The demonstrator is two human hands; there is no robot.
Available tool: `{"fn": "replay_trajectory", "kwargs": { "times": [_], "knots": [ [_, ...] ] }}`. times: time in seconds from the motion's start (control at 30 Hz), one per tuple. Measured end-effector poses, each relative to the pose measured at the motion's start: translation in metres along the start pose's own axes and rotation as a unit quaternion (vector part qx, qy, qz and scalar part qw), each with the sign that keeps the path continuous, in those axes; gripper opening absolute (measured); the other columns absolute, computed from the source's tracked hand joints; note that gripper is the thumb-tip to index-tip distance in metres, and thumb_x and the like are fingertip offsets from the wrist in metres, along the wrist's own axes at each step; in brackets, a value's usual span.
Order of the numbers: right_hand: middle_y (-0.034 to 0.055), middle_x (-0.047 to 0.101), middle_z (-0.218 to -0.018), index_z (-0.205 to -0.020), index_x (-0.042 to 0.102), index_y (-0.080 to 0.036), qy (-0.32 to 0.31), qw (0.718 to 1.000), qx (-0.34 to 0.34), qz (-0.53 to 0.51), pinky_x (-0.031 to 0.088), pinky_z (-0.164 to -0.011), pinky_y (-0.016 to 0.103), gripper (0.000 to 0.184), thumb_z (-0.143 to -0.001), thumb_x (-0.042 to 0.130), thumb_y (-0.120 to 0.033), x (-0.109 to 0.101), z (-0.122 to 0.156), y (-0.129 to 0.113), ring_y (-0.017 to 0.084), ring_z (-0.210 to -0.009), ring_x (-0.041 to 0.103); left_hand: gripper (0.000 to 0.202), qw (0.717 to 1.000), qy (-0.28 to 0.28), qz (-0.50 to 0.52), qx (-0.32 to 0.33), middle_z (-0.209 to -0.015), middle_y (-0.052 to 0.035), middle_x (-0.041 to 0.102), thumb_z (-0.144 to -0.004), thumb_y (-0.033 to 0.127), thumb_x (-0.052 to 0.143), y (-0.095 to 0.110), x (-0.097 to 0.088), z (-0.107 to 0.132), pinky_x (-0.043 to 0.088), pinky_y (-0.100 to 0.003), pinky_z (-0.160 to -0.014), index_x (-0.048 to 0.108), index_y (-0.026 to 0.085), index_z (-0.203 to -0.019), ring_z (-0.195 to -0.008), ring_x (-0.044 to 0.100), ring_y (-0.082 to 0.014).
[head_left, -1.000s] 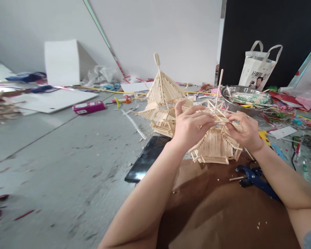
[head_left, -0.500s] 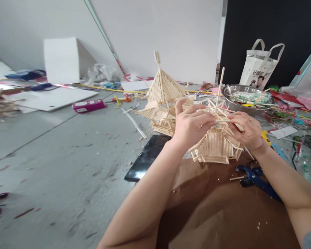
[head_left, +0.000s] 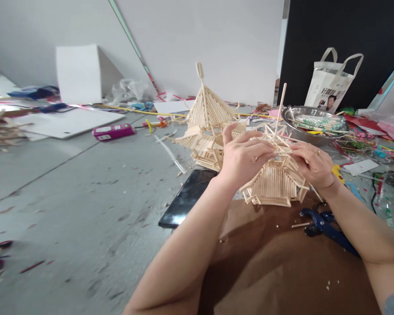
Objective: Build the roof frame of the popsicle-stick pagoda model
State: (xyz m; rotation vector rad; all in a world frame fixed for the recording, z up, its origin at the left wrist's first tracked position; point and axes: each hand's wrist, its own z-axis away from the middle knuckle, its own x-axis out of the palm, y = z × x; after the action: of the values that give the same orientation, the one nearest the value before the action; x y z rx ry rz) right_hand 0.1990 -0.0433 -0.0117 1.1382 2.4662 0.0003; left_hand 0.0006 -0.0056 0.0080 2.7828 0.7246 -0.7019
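Over wooden model [head_left: 272, 186], hands [head_left: 243, 155] [head_left: 316, 166] pinching stick [head_left: 283, 152], Chinese-lettered bag [head_left: 326, 78] behind

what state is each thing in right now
left hand, pinching a thin stick
right hand, pinching the same stick
near stick model, lower roof slatted, top open framework
far stick model, roofed to its peak
phone, face up, screen dark
metal bowl, well filled
white bag, upright, handles raised
blue tool, lying down, untouched

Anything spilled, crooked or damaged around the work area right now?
Mostly loose debris: a short stick lies apart beside the blue hand tool, and pale crumbs are scattered on the brown sheet, like stray offcuts. No damage is obvious on the front stick model, though part of it is hidden.
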Motion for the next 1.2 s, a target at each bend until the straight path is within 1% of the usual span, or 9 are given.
{"fn": "replay_trajectory", "kwargs": {
  "times": [0.2, 0.47, 0.6, 0.77, 0.97, 1.03, 1.13, 1.2],
  "knots": [
    [0.0055, 0.07, -0.086, -0.089, 0.056, -0.02, -0.001, 1.0, 0.007, 0.006, 0.056, -0.072, 0.027, 0.015, -0.078, 0.056, -0.01, -0.0001, 0.0002, -0.0009, 0.015, -0.081, 0.067, 0.017, 1.0, -0.003, -0.005, -0.001, -0.076, 0.0087, 0.071, -0.082, 0.033, 0.058, 0.0005, -0.0001, -0.0002, 0.021, -0.046, -0.103, 0.062, 0.03, -0.066, -0.086, 0.064, -0.0161],
    [0.0045, 0.07, -0.086, -0.089, 0.056, -0.02, -0.003, 1.0, 0.009, 0.004, 0.056, -0.072, 0.026, 0.014, -0.079, 0.055, -0.012, -0.0009, 0.0, -0.0014, 0.014, -0.081, 0.067, 0.018, 1.0, 0.003, -0.013, 0.006, -0.074, 0.0085, 0.071, -0.082, 0.034, 0.057, 0.0002, 0.0005, -0.0001, 0.022, -0.045, -0.103, 0.061, 0.029, -0.066, -0.085, 0.064, -0.0154],
    [0.0028, 0.07, -0.088, -0.09, 0.055, -0.022, -0.009, 1.0, 0.014, 0.012, 0.056, -0.071, 0.027, 0.014, -0.079, 0.054, -0.013, -0.0004, 0.0018, -0.0005, 0.014, -0.081, 0.067, 0.017, 1.0, 0.007, -0.018, 0.011, -0.075, 0.0091, 0.071, -0.082, 0.034, 0.058, -0.0002, 0.0008, 0.0003, 0.021, -0.045, -0.103, 0.061, 0.029, -0.066, -0.086, 0.064, -0.0153],
    [0.004, 0.069, -0.089, -0.093, 0.054, -0.022, 0.004, 1.0, 0.009, -0.002, 0.056, -0.073, 0.028, 0.021, -0.075, 0.057, -0.011, 0.0025, 0.004, 0.0017, 0.015, -0.083, 0.066, 0.016, 1.0, 0.003, -0.012, 0.007, -0.075, 0.0092, 0.071, -0.081, 0.034, 0.059, -0.0006, 0.0004, 0.0006, 0.021, -0.045, -0.104, 0.061, 0.03, -0.066, -0.087, 0.064, -0.0156],
    [0.0043, 0.069, -0.089, -0.093, 0.051, -0.022, -0.001, 1.0, 0.016, 0.011, 0.055, -0.072, 0.031, 0.021, -0.076, 0.056, -0.013, 0.0054, 0.0058, 0.0007, 0.017, -0.084, 0.066, 0.016, 1.0, -0.005, -0.004, -0.006, -0.075, 0.0088, 0.071, -0.081, 0.034, 0.059, -0.0006, 0.0, 0.0003, 0.021, -0.045, -0.103, 0.062, 0.031, -0.065, -0.088, 0.064, -0.0161],
    [0.0049, 0.068, -0.092, -0.098, 0.049, -0.022, -0.004, 1.0, 0.03, 0.001, 0.055, -0.071, 0.032, 0.025, -0.076, 0.056, -0.016, 0.0058, 0.0073, -0.0003, 0.017, -0.084, 0.065, 0.017, 1.0, -0.003, -0.005, -0.003, -0.075, 0.0084, 0.072, -0.081, 0.034, 0.059, -0.0004, 0.0001, 0.0001, 0.02, -0.045, -0.104, 0.062, 0.03, -0.065, -0.088, 0.064, -0.0162],
    [0.0038, 0.067, -0.093, -0.108, 0.045, -0.023, -0.009, 0.997, 0.068, -0.024, 0.055, -0.065, 0.029, 0.036, -0.075, 0.058, -0.02, 0.0058, 0.0085, -0.0016, 0.014, -0.072, 0.064, 0.017, 1.0, 0.003, -0.008, 0.004, -0.074, 0.0082, 0.072, -0.082, 0.033, 0.058, -0.0002, 0.0004, -0.0001, 0.02, -0.045, -0.103, 0.062, 0.029, -0.065, -0.087, 0.064, -0.0161],
    [0.0026, 0.067, -0.092, -0.112, 0.043, -0.024, -0.007, 0.996, 0.081, -0.034, 0.055, -0.063, 0.028, 0.041, -0.075, 0.059, -0.022, 0.0056, 0.0082, -0.0022, 0.013, -0.067, 0.063, 0.018, 1.0, 0.003, -0.01, 0.006, -0.074, 0.0082, 0.071, -0.082, 0.033, 0.058, -0.0001, 0.0004, -0.0002, 0.021, -0.046, -0.103, 0.062, 0.029, -0.065, -0.087, 0.064, -0.0161]
  ]
}}
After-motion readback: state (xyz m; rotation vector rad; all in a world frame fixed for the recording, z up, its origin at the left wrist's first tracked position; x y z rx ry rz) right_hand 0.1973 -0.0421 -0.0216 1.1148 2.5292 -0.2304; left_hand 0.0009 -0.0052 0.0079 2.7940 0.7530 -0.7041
